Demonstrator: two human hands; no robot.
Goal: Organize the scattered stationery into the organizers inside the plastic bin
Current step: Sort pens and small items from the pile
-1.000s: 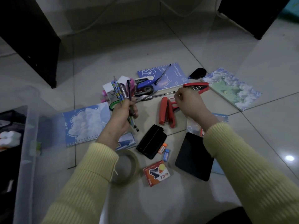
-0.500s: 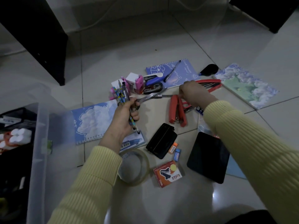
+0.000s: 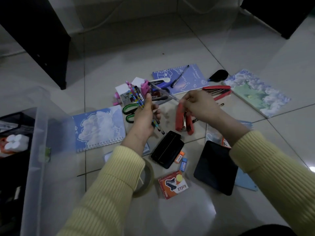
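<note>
left hand [image 3: 143, 116] upright, grip closed round pen bundle [image 3: 139, 99] | right hand [image 3: 198, 104] palm-down, grip pinching clear pen [image 3: 163, 91]

"EAGLE" read upside down on small orange staple-remover box [image 3: 173, 184] lying on floor. Smaller print on box, notebook covers, erasers, pens too blurred to read.

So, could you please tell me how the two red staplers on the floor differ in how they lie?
The near stapler lies beside the right hand, running toward the camera, while the far stapler lies behind that hand, running sideways next to the green notebook. The near stapler's arms splay wide apart; the far stapler's arms gape less. Both are red, open and rest on the floor tiles.
</note>
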